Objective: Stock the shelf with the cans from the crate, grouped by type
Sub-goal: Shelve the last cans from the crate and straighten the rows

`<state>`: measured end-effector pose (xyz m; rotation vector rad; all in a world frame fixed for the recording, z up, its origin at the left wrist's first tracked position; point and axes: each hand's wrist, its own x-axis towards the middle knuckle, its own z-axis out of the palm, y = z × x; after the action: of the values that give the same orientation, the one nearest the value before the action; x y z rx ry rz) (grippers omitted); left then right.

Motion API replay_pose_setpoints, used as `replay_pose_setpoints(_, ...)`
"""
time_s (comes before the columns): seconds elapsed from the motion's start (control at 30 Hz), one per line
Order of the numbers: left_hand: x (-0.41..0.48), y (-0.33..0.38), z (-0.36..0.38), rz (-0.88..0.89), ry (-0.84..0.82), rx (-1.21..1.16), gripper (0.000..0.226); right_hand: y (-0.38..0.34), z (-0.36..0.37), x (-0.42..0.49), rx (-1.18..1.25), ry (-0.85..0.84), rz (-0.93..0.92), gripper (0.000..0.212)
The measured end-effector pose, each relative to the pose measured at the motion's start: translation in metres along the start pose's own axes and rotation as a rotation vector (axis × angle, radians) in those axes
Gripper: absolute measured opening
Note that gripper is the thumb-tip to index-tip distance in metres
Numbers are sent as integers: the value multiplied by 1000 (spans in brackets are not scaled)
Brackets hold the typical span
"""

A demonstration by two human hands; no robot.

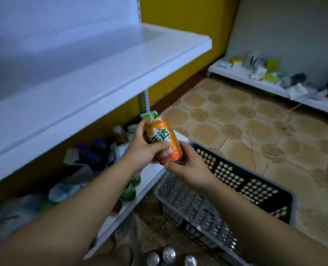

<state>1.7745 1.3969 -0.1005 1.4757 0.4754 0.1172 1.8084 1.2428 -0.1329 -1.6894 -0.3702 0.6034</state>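
Orange can [164, 140] above the far corner of the crate [255, 185], left hand [142, 150] wrapped round it, right hand [190, 166] pinching its base; a sloppy handover could drop it.

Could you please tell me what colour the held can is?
The can is orange with green lettering; head view.

Fingers [160, 145] of the left hand [140, 150] cover the middle of the orange can [165, 134] and part of its label. The right hand [191, 168] hides its base. Just above the fingertips, a green-and-white pack [149, 114] shows only its top behind the can. Left of the fingers, bottles [95, 150] on the lower shelf [124, 212] smear together, labels unreadable. Well below the fingers, three can tops [169, 254] are cut by the bottom edge. Far to the fingers' right, small boxes [265, 72] are too blurred to identify.
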Motion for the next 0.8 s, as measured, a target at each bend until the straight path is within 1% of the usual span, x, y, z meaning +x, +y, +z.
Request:
replay_pose_setpoints(0.07,-30,36,-22,97,51,51,65,-40,21,-15,-51,-32,-84,65)
replay_pose_setpoints(0.1,-45,52,-34,142,82,73,58,-57,31,-22,-68,-51,-120,66)
replay_pose_setpoints(0.17,-73,82,-57,220,155,124,50,-88,52,-34,-106,-95,-194,64)
replay_pose_setpoints(0.23,-100,108,-81,277,225,169,48,-113,73,-42,-150,-136,-272,53)
replay_pose_setpoints(0.27,-113,119,-93,299,253,184,49,-126,85,-46,-166,-155,-302,50)
replay_pose_setpoints(0.4,-158,155,-139,364,345,263,54,-170,132,-57,-250,-240,-409,63)
replay_pose_setpoints(0.47,-176,163,-162,391,404,319,56,-186,155,-60,-297,-302,-465,64)
replay_pose_setpoints(0.53,-190,167,-183,401,465,386,59,-197,175,-59,-430,-344,-530,65)
replay_pose_setpoints(0.63,-204,167,-208,410,513,438,61,-205,198,-42,-792,-317,-615,73)
replay_pose_setpoints(0.73,-209,168,-223,400,546,493,61,-206,214,-22,-1097,-269,-588,70)
replay_pose_setpoints(0.8,-207,166,-231,385,568,528,64,-204,219,-12,-1182,-258,-548,66)
